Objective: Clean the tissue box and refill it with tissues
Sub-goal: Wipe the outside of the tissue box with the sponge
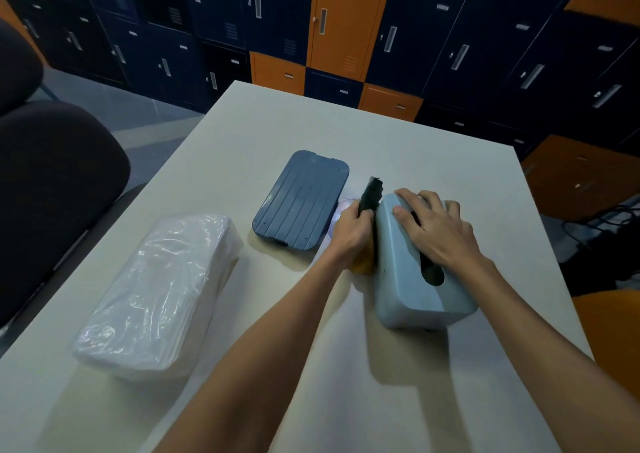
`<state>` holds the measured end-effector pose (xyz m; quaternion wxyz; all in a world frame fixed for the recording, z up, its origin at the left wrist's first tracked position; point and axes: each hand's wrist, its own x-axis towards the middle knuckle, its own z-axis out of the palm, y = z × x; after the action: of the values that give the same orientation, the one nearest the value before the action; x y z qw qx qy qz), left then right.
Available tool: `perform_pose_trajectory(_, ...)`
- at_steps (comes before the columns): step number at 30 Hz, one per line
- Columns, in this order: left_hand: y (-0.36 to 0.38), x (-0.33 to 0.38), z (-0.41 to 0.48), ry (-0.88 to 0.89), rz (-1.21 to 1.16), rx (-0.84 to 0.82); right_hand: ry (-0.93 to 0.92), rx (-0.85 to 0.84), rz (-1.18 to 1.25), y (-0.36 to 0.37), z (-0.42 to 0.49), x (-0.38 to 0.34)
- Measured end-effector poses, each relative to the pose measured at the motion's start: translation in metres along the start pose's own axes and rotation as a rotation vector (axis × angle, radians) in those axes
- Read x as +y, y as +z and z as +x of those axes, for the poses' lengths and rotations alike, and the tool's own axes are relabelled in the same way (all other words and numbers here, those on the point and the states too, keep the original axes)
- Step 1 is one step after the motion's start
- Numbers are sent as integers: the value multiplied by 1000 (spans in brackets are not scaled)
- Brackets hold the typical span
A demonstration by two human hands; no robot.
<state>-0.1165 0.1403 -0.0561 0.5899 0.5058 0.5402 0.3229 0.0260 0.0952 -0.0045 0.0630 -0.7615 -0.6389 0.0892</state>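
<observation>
left: clear-wrapped white tissue pack (156, 296) | centre: ribbed dark-blue plastic lid (301, 199) | your left hand (351, 227) clenches dark cloth (372, 192) against pale blue plastic tissue box (408, 289), centre-right | right hand (433, 227) flat on top, fingers spread; probably light, slick, so pin it

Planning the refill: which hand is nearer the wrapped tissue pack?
Left. The left hand, gripping a cloth, is right of the tissue pack; the right hand rests farther right on the tissue box.

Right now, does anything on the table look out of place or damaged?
Nothing alarming. The ribbed panel lies detached left of the box, which fits cleaning. The left hand grips a cloth against the box's side; the right hand rests on top. The tissue pack lies wrapped.
</observation>
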Motion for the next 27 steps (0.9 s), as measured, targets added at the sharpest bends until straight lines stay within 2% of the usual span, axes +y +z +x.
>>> perform_pose_trajectory(3,-2,-8,-13,-32,-34,-83,-7,-2,-11,1,1,1)
perform_pose_trajectory(8,-22,-33,-31,88,54,-181,-9,8,-17,1,1,2)
perform_pose_trajectory(13,-26,-12,-13,80,-71,171,-14,8,-12,2,1,0)
perform_pose_trajectory(18,5,-12,-18,178,-53,-46,-13,5,-29,2,1,0)
perform_pose_trajectory(23,0,-28,-39,235,31,-36,-3,7,-15,3,1,0)
perform_pose_trajectory(27,-3,-42,-61,264,203,-42,0,8,-19,2,0,-1)
